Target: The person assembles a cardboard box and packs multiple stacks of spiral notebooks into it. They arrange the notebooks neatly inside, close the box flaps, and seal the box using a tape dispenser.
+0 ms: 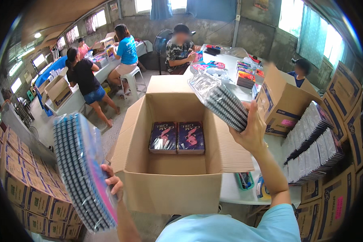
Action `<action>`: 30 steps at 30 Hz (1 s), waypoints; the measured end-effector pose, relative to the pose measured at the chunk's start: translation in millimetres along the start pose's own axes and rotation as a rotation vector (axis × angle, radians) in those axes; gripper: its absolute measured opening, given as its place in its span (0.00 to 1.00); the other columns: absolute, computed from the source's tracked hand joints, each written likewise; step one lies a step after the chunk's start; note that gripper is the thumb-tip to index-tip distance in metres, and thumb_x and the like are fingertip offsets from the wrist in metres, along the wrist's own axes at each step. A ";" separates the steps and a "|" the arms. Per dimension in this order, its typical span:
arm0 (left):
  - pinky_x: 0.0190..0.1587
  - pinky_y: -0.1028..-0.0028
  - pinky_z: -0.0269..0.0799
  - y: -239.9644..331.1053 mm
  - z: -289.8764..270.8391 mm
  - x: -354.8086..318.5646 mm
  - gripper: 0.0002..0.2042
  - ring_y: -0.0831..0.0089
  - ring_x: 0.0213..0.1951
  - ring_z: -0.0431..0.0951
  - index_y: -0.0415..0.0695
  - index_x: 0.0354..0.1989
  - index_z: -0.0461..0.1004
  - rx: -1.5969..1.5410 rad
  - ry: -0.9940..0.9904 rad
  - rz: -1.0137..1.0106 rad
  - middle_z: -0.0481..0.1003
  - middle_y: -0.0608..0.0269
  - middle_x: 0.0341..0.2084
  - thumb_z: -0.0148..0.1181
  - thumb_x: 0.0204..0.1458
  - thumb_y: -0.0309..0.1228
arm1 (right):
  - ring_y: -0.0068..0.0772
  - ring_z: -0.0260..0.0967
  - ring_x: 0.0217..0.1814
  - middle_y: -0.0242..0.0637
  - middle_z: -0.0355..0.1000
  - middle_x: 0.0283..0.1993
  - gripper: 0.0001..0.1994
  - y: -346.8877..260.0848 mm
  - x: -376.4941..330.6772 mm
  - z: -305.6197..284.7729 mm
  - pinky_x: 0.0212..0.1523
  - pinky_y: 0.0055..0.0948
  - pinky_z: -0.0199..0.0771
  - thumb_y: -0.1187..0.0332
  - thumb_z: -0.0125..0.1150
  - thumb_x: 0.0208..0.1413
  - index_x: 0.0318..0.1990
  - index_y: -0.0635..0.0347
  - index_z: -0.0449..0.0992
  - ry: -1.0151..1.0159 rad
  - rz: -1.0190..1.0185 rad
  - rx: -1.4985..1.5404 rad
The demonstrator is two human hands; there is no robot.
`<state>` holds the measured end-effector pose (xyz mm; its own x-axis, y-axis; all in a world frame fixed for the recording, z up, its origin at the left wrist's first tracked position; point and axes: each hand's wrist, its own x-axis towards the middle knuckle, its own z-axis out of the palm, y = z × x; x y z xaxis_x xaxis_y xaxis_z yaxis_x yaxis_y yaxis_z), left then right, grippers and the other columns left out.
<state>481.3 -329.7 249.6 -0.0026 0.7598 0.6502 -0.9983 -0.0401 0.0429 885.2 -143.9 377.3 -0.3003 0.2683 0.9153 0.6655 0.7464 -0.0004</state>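
Observation:
My left hand (113, 183) grips a thick pack of spiral notebooks (78, 169) in clear plastic, held upright left of the open cardboard box (173, 193) with its coil bindings facing left. In my right hand (252, 131) is another plastic-wrapped notebook pack (220, 101), tilted above the box's right far corner. Two stacks of notebooks with dark purple and pink covers lie side by side inside the box: a left stack (163, 137) and a right stack (190, 137), against its far wall. The box flaps are folded outward.
At right, rows of wrapped notebooks (314, 149) stand on the white table (234, 193) beside another open carton (284, 101) and a green basket (245, 180). Stacked cartons rise on the left (36, 189) and right (330, 205). Several people work at tables beyond.

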 end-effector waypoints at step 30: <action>0.55 0.55 0.63 117.6 -34.8 -2.5 0.39 0.43 0.59 0.57 0.43 0.67 0.51 0.752 0.762 0.292 0.54 0.38 0.62 0.63 0.47 0.36 | 0.35 0.62 0.60 0.46 0.62 0.60 0.36 -145.6 11.0 236.9 0.52 0.36 0.71 0.54 0.64 0.53 0.66 0.56 0.56 -0.961 0.750 1.339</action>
<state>361.9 -313.8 226.6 -0.5249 0.8469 0.0850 -0.6639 -0.4698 0.5819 623.1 -105.3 292.0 -0.7984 0.6007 0.0415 0.0357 0.1161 -0.9926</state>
